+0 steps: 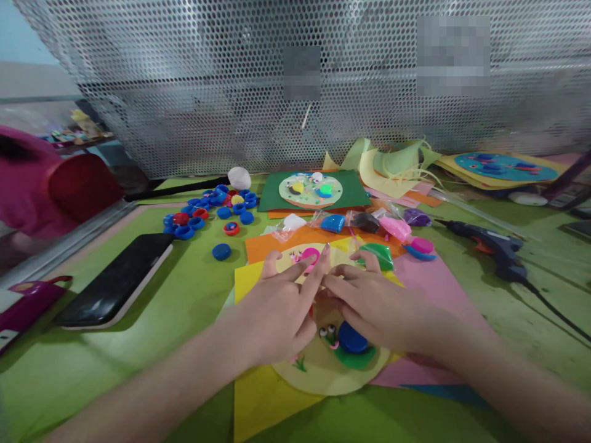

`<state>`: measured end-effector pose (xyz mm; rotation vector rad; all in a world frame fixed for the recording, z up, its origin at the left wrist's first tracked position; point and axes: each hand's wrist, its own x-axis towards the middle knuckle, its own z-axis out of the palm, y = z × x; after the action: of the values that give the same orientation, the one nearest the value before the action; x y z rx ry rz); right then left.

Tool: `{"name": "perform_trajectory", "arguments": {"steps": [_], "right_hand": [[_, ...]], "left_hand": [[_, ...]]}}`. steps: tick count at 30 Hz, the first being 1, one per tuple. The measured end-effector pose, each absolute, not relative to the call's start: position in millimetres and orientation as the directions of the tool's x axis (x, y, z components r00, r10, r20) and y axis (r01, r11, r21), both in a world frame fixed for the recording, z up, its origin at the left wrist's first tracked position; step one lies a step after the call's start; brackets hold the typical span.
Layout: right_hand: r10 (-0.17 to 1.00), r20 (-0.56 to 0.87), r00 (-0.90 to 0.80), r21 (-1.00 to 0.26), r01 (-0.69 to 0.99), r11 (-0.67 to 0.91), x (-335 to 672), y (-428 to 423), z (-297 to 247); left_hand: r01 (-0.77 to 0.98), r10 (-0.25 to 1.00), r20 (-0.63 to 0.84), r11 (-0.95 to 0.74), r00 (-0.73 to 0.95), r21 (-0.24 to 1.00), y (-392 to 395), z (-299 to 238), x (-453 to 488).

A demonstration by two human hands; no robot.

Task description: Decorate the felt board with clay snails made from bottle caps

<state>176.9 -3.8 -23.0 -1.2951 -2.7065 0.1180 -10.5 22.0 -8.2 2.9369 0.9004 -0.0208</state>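
Both hands rest on a pale yellow craft disc (323,369) that lies on a yellow sheet (258,400). My left hand (281,307) lies flat with fingers stretched out, its fingertips near a pink clay shape (310,254) on the disc. My right hand (369,301) also lies flat with fingers out, its fingertips meeting the left hand's. Below the hands the disc carries a blue cap (351,338) on a green clay patch (357,358) and small eye-like pieces (329,333). What lies under the fingertips is hidden.
A black phone (117,280) lies at left. Several blue and red bottle caps (217,206) sit behind it. Clay bags (369,224), a decorated disc on green felt (310,189), paper scraps (392,163) and a glue gun (494,246) lie beyond. A mesh wall (295,80) stands at the back.
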Motion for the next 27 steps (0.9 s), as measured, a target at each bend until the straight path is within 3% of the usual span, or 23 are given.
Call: {"name": "perform_trajectory", "arguments": {"steps": [7, 18, 27], "right_hand": [[0.805, 0.123, -0.58, -0.097, 0.8, 0.592, 178.0, -4.9, -16.1], [0.833, 0.253, -0.492, 0.142, 0.871, 0.471, 187.7, -6.5, -3.9], [0.858, 0.355, -0.371, -0.111, 0.895, 0.433, 216.1, 8.2, -10.3]], "left_hand": [[0.61, 0.615, 0.052, -0.788, 0.787, 0.077, 27.1, 0.6, -15.4], [0.616, 0.616, -0.006, -0.788, 0.788, 0.013, 26.6, 0.2, -17.5], [0.6, 0.603, 0.038, -0.797, 0.797, 0.068, 28.4, 1.4, -23.6]]}}
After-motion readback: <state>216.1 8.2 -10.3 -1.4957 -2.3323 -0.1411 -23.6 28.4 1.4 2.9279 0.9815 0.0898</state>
